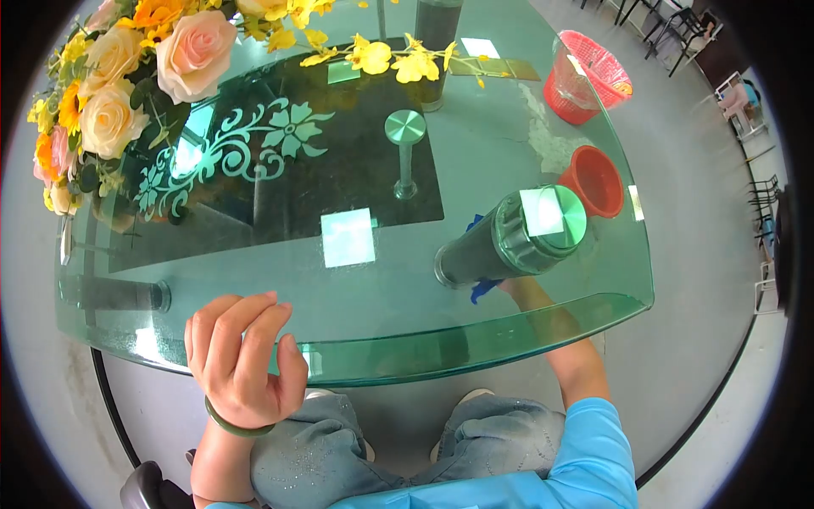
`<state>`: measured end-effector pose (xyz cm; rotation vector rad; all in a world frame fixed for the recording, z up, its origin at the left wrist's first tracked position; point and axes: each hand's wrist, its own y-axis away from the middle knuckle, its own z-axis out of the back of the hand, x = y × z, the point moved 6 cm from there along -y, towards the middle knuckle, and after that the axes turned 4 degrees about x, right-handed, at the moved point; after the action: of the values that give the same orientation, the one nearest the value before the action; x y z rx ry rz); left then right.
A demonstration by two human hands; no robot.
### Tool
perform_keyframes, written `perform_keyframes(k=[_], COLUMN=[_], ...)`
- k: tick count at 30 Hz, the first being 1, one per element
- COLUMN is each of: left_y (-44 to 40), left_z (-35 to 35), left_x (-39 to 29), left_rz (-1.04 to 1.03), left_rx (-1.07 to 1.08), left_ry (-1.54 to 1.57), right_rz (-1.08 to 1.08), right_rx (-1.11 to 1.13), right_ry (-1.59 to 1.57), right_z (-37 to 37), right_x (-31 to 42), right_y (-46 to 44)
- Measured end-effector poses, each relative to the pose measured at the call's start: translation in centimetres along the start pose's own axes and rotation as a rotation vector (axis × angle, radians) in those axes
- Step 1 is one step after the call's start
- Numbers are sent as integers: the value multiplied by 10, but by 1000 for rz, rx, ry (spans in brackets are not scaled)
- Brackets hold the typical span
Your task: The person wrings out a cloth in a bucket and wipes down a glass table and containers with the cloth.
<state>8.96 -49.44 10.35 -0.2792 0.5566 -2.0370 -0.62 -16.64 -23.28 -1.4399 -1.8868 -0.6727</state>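
Observation:
My left hand [244, 356], with a green bangle at its wrist, is raised over the front left edge of the glass table [398, 356]. Its fingers are loosely curled and somewhat apart, with nothing in them. My right arm reaches under the glass. Seen through it, my right hand [511, 287] is at the lower part of a thick table leg [475, 252] and holds a blue cloth [486, 291]. Part of the cloth shows on the far side of the leg. The leg hides most of my right hand's fingers.
Artificial flowers [114, 119] stand at the table's back left. A red pot [593, 182] and a red basket [585, 78] are near the right edge. A thin metal support [405, 157] is under the glass. Black chairs [674, 34] stand far back right.

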Motion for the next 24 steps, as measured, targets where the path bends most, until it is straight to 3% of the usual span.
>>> perform_keyframes(k=[3,5,6,8,9,24], left_y=[0,2,2,2,1,-2], left_z=[-3,-1,-1,-1,-4,-3], left_x=[-2,1,0,2,5,2], left_rz=[-3,30,24,52,48,8], left_rx=[40,35,38,37,37,31], left_ry=[12,-2,9,17,11,24], right_rz=[13,-151,-149,-125,-123,-222], right_rx=[2,60,48,261,53,-230], right_ry=[-89,-158,-156,-375,-287,-68], right_z=[-34,-78,-62,-49,-38,-11], right_x=[29,70,63,44,39,-2], right_y=[0,-9,-19,-35,-34,15])
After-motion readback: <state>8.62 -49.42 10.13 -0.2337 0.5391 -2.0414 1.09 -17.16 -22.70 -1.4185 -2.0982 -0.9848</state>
